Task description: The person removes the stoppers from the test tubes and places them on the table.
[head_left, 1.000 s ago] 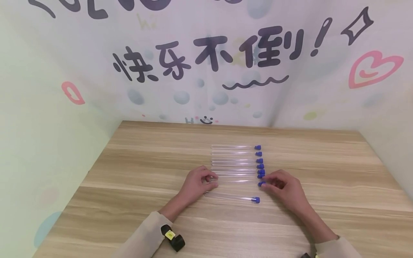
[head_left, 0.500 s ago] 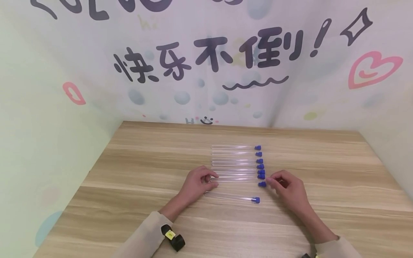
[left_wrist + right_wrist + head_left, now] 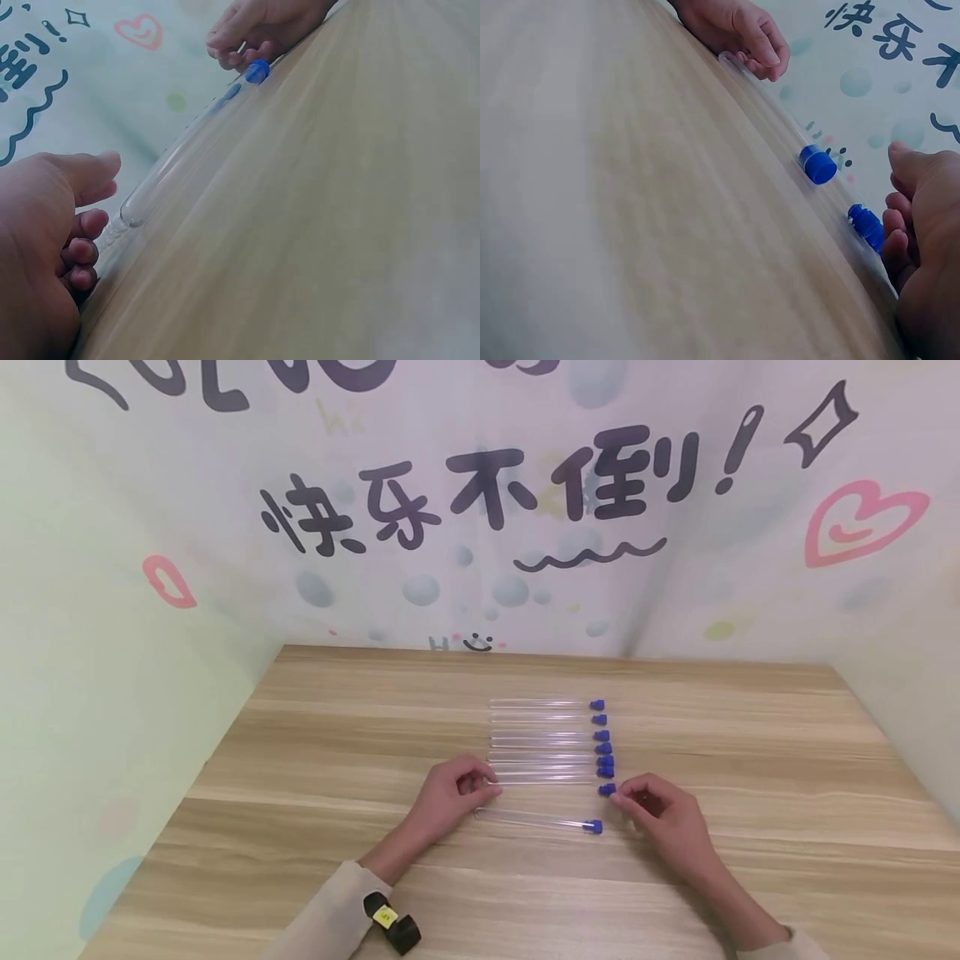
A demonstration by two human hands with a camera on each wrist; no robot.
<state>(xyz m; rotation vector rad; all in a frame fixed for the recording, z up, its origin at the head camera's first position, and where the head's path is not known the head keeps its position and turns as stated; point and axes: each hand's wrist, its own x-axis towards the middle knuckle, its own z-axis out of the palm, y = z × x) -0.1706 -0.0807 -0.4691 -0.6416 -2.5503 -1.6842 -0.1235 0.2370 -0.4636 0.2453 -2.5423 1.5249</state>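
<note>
Several clear test tubes (image 3: 540, 736) lie side by side, with blue caps (image 3: 602, 736) at their right ends. At the rounded left end of a near tube (image 3: 543, 782), my left hand (image 3: 450, 800) has thumb and forefinger either side of it, seeming to pinch it. A loose blue cap (image 3: 607, 789) lies just right of that tube's mouth, with a small gap. My right hand (image 3: 667, 827) is beside this cap, thumb tip close to or touching it, fingers loosely bent. Nearest me, a tube (image 3: 532, 817) lies apart with its cap (image 3: 817, 165) fitted.
The wooden table (image 3: 337, 735) carries the row near its middle. Behind it hangs a printed cloth (image 3: 420, 527) with dark characters and pink hearts. A pale wall (image 3: 90, 693) rises at the left.
My right hand leaves the near loose cap, draws a little to the right, then comes back down beside it. The left hand stays at the tube's end. The view shifts slightly.
</note>
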